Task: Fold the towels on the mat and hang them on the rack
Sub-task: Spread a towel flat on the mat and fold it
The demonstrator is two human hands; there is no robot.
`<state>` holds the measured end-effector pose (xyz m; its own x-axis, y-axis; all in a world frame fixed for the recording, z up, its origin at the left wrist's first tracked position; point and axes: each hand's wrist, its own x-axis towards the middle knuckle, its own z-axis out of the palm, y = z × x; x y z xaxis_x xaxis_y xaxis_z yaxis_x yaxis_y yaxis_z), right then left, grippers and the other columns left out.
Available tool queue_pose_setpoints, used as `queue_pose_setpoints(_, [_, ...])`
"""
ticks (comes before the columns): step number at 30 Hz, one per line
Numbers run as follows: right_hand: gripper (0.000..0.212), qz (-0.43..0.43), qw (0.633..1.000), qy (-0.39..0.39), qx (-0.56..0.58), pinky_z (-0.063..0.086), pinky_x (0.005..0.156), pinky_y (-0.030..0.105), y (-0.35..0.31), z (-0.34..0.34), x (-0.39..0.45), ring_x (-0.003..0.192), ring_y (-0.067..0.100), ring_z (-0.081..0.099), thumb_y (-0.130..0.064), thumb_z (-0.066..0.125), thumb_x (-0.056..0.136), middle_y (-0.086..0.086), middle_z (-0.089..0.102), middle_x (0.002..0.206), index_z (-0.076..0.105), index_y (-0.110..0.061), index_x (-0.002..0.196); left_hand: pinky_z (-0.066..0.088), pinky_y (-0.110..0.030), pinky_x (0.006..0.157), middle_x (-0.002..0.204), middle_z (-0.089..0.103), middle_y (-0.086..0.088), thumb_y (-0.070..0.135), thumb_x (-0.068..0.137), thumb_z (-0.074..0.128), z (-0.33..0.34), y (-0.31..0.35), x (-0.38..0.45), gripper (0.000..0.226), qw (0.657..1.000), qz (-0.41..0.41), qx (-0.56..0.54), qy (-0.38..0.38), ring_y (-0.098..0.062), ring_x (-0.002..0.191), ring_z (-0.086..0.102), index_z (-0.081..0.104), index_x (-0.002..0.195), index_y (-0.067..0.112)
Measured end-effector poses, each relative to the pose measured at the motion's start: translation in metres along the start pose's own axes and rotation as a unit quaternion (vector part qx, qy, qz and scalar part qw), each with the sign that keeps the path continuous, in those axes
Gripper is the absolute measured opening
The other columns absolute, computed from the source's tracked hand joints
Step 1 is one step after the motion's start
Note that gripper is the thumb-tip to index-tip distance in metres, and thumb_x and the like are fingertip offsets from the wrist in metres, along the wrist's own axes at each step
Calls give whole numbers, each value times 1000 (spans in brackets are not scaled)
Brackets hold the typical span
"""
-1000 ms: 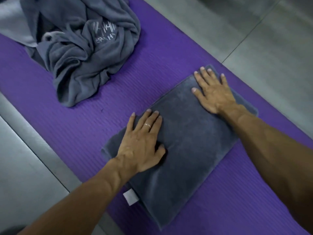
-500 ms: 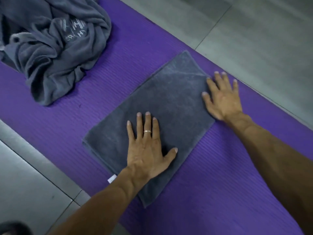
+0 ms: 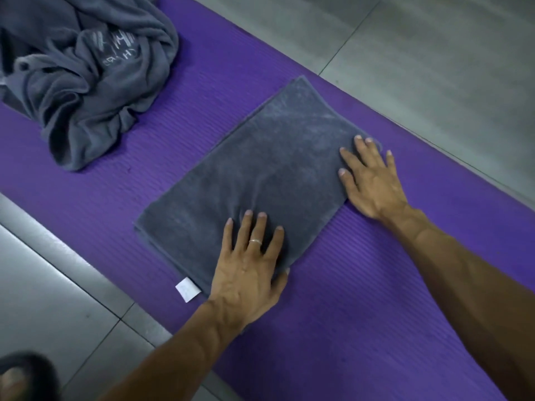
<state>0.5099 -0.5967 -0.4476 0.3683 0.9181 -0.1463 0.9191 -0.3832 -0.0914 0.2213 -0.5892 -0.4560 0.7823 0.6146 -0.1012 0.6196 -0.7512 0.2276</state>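
Both hands lie flat on a folded grey towel point(image 3: 254, 169) spread on the purple mat point(image 3: 362, 299). Left hand point(image 3: 249, 270) rests palm down on the towel's near edge, fingers straight and slightly apart, a ring point(image 3: 255, 241) on one finger, the thumb tucked along the towel's border. Right hand point(image 3: 373, 183) presses the towel's right-hand corner, fingers straight and fanned, with the heel of the palm on the mat just past the cloth. Neither hand grips anything. The towel sits as a neat rectangle set diagonally across the mat, and a white tag point(image 3: 188, 289) sticks out from its near corner, just left of the left wrist. Well apart, at the mat's far left end, a crumpled grey towel pile point(image 3: 84, 76) with pale lettering lies in a heap. Grey floor tiles point(image 3: 434, 53) border the mat on both sides.
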Motion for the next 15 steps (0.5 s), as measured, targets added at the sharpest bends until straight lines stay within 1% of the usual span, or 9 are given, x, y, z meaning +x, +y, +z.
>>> queue_pose_setpoints(2, [48,-37,998,36,49,6,117,51,-7,2,-21,149,25,12,-31,34,101,8,21,160,39,-18,146,36,-52,109,127,61,-10,40,87,41,-11,3,4,44,998,9,-49,43,-34,127,51,68,115,18])
queue_pose_setpoints(4, [54,-61,995,40,64,11,116,51,-8,2,-36,147,26,20,-21,41,88,11,31,155,46,-14,142,44,-30,96,95,69,-1,28,88,46,-22,1,6,25,985,-27,-144,85,-24,104,63,69,87,17])
queue_pose_setpoints(5, [60,-65,995,30,68,11,116,50,-7,0,-40,147,26,21,-16,47,82,11,33,154,46,-13,142,45,-27,82,78,64,3,25,89,48,-29,-3,8,20,975,-57,-195,91,-20,88,64,61,77,17])
queue_pose_setpoints(6, [66,-68,995,17,66,10,117,49,-7,-3,-41,147,26,20,-11,53,77,11,32,155,46,-13,142,41,-28,68,66,54,8,25,91,50,-35,-7,10,20,964,-83,-240,83,-17,71,59,52,72,18])
queue_pose_setpoints(7, [70,-74,996,12,57,10,117,49,-7,-4,-39,147,26,19,-8,59,75,10,31,155,45,-14,143,36,-30,63,58,47,9,26,93,50,-40,-12,13,23,957,-92,-266,75,-14,60,51,46,71,20])
queue_pose_setpoints(8, [70,-81,996,13,45,10,117,49,-8,-6,-36,147,26,19,-7,63,74,10,31,155,46,-15,142,34,-29,61,55,43,9,26,94,50,-44,-16,15,25,956,-85,-274,70,-12,55,46,43,71,22])
queue_pose_setpoints(10, [61,-84,996,15,26,11,117,50,-15,-11,-27,147,26,19,-10,63,80,9,32,155,50,-17,140,36,-30,64,55,42,9,26,97,49,-50,-18,14,22,963,-53,-260,51,-17,58,49,42,76,24])
queue_pose_setpoints(13, [51,-74,997,-19,-21,9,118,48,-20,-23,-21,148,23,15,-14,53,90,4,30,157,49,-23,141,42,-32,71,67,53,7,27,99,45,-52,-17,7,10,963,-39,-264,39,-25,73,61,49,90,24])
queue_pose_setpoints(15, [50,-85,993,-50,-65,8,119,46,-18,-34,-28,149,21,11,-15,49,93,1,27,158,46,-25,142,45,-34,75,75,62,2,25,100,44,-56,-17,5,12,963,-32,-264,38,-25,77,63,55,100,19])
